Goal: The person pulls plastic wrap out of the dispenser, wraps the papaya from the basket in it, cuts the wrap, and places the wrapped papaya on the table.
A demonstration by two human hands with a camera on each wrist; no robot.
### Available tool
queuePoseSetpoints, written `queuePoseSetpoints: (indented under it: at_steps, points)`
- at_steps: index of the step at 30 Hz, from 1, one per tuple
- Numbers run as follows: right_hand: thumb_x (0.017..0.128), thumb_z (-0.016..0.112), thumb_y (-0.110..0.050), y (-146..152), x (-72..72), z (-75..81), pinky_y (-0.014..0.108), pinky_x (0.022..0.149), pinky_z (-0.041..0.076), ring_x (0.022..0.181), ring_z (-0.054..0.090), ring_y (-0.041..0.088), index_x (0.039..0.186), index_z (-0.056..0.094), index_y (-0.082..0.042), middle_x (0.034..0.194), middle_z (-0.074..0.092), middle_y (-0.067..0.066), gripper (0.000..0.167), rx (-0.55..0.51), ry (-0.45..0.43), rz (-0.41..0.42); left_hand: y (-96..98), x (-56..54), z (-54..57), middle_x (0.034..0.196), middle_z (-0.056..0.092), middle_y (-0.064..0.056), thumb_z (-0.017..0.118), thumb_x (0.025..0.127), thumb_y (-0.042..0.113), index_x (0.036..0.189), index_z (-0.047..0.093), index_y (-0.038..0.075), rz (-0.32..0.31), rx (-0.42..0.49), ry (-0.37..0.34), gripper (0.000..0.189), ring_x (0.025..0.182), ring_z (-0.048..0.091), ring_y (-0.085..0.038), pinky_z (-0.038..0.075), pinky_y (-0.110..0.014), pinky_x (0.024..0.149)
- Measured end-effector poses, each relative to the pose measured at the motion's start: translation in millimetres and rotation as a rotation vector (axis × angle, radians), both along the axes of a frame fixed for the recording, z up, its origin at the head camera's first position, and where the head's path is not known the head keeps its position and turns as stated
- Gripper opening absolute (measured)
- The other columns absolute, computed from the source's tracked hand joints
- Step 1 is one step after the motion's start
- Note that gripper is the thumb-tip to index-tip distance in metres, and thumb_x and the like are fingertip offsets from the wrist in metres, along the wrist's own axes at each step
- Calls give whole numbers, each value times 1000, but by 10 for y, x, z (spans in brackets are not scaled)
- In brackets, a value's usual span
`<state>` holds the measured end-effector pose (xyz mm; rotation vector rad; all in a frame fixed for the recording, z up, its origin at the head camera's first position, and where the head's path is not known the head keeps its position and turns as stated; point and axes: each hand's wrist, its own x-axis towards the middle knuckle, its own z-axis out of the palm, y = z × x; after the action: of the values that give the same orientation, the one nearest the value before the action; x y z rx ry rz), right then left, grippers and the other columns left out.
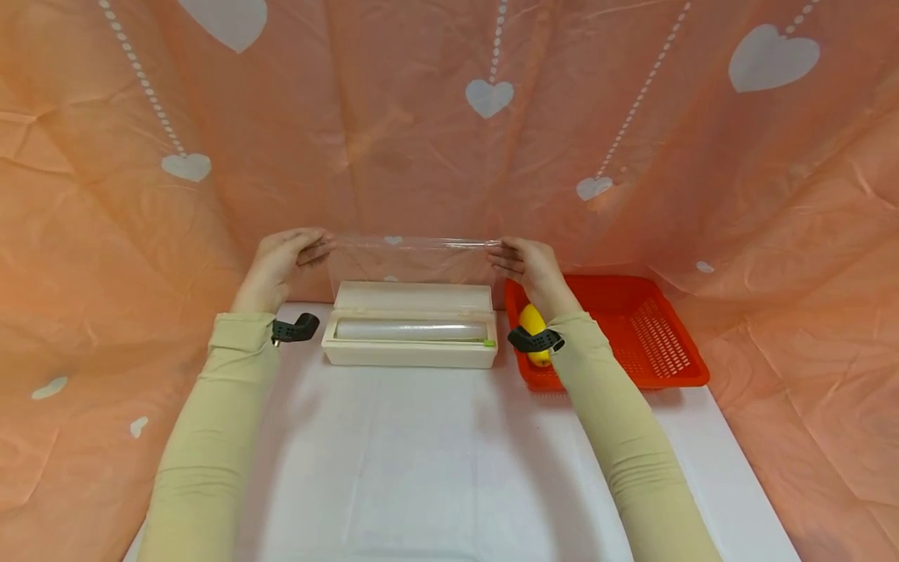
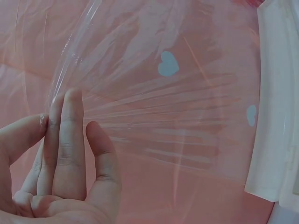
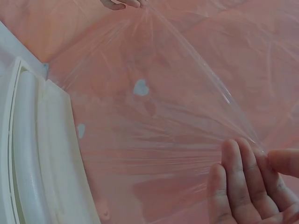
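Observation:
A sheet of clear plastic wrap (image 1: 414, 261) is stretched between the two hands, above and behind a white wrap dispenser box (image 1: 410, 355). Its lid (image 1: 414, 297) stands raised, and a roll of wrap (image 1: 410, 329) lies inside. At the sheet's upper left corner, the left hand (image 1: 284, 261) pinches the edge between thumb and finger; creases fan out from there in the left wrist view. The right hand (image 1: 527, 269) pinches the opposite corner the same way, its other fingers extended along the film. A green piece (image 1: 489, 343) sits at the box's front right.
Right of the box stands a red plastic basket (image 1: 691, 375) with a yellow fruit-like object (image 1: 531, 320) in it, partly hidden by the right wrist's camera. A white cloth (image 1: 414, 468) covers the table. Behind hangs an orange curtain (image 1: 407, 156) with white hearts.

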<state>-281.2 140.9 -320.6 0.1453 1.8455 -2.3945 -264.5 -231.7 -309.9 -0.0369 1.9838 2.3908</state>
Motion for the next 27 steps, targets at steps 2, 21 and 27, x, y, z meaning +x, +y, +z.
queuePoseSetpoints:
  at_steps: [2, 21, 27]
  points:
    - [99, 53, -18, 6, 4, 2, 37, 93, 49, 102, 65, 29, 107, 63, -1, 98, 69, 11, 21, -9, 4, 0, 5, -3, 10, 94, 73, -2, 64, 93, 19, 116, 66, 2, 2, 15, 0, 29, 97, 67, -13, 39, -38, 104]
    - [99, 53, -21, 40, -1, 140, 35, 91, 51, 93, 67, 23, 108, 63, -2, 100, 70, 10, 23, 4, 37, 0, 43, 3, 144, 99, 72, -2, 63, 94, 21, 126, 58, 0, 6, 11, 42, 39, 101, 65, -13, 39, -35, 103]
    - [99, 55, -22, 49, -5, 181, 36, 91, 51, 94, 68, 23, 109, 63, -2, 100, 70, 11, 24, -15, 32, -12, 74, -5, 180, 98, 72, -1, 63, 93, 20, 123, 61, 0, 23, 37, 48, 36, 99, 65, -13, 41, -34, 102]
